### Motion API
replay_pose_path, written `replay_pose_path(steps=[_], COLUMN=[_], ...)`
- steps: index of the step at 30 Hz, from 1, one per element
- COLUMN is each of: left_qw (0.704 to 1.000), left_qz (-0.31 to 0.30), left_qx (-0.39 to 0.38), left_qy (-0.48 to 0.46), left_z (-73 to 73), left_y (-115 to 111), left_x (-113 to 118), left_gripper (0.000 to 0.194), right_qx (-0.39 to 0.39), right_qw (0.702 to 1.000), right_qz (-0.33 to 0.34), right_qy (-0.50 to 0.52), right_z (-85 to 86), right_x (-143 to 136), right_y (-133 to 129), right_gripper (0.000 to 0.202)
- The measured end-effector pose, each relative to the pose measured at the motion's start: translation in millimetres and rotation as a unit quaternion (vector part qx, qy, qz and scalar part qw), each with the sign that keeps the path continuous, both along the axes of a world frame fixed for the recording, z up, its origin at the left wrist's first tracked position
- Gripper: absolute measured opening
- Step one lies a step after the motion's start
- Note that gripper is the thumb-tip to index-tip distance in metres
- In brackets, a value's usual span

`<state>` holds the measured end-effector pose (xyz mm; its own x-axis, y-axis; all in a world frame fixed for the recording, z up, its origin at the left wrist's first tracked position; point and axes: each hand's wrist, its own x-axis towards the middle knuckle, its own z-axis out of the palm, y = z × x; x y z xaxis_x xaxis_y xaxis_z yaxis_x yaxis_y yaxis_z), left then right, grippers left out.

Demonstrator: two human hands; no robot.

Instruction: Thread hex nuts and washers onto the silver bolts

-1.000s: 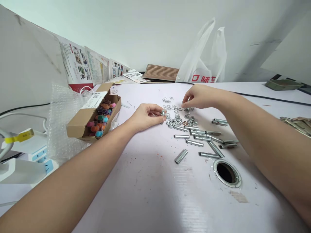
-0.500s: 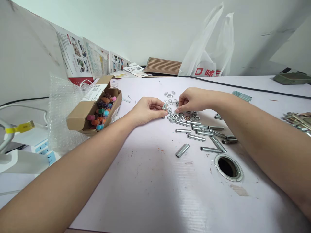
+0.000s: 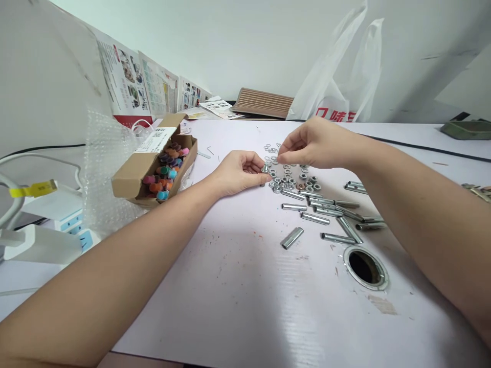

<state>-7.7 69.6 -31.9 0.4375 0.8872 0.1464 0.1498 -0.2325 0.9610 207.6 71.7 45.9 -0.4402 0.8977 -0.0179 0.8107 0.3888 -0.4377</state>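
Observation:
My left hand is closed, thumb and fingers pinching a small metal bolt upright, with what looks like a washer round it. Its lower end shows just under the thumb. To the right, my right hand is raised a little above the scattered washers, thumb and forefinger pressed together. Whatever sits between those fingertips is too small to make out. Hex nuts and flange nuts lie below the hands, beside a copper-coloured nut. Several metal sleeves are spread in front of them.
An open cardboard box of colourful capped pieces stands left, against bubble wrap. A round cable hole opens in the table at right. At the back are a white plastic bag and a black cable.
My right hand has lifted from the nuts and washers and moved slightly up. My left hand keeps hold of the bolt. The whole view has shifted a little.

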Motion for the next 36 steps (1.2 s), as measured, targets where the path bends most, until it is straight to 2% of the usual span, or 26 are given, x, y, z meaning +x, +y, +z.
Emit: replay_pose_path(steps=[4,12,15,20,26,29,33,36], left_qw=[1.0,1.0,1.0,1.0,1.0,1.0,1.0,0.999], left_qz=[-0.013,-0.01,-0.008,-0.003,-0.012,-0.02,-0.017,-0.007], left_qx=[-0.001,0.008,0.007,-0.005,-0.006,-0.007,0.013,0.014], left_qy=[-0.014,-0.005,-0.008,-0.012,-0.006,0.003,0.016,0.028], left_z=[0.9,0.7,1.4,2.5,3.1,4.6,7.0,7.4], left_y=[-1,0,-1,-3,-2,-2,-4,-4], left_x=[0,1,1,2,2,1,0,0], left_gripper=[0.03,0.028,0.028,0.03,0.029,0.027,0.024,0.025], right_qx=[0.009,0.07,0.067,0.084,0.098,0.097,0.156,0.191], right_qw=[0.994,0.987,0.988,0.992,0.983,0.983,0.976,0.967], right_qz=[0.081,0.142,0.138,0.089,0.157,0.156,0.125,0.131], right_qy=[0.069,0.027,0.016,-0.017,0.0,-0.027,-0.085,-0.104], right_z=[4.8,2.5,1.3,-3.1,-1.7,-0.7,-4.8,-6.5], right_x=[-15,-21,-22,-22,-19,-19,-26,-31], right_y=[-16,-18,-17,-14,-15,-16,-16,-18], right_gripper=[0.027,0.026,0.025,0.03,0.027,0.027,0.031,0.032])
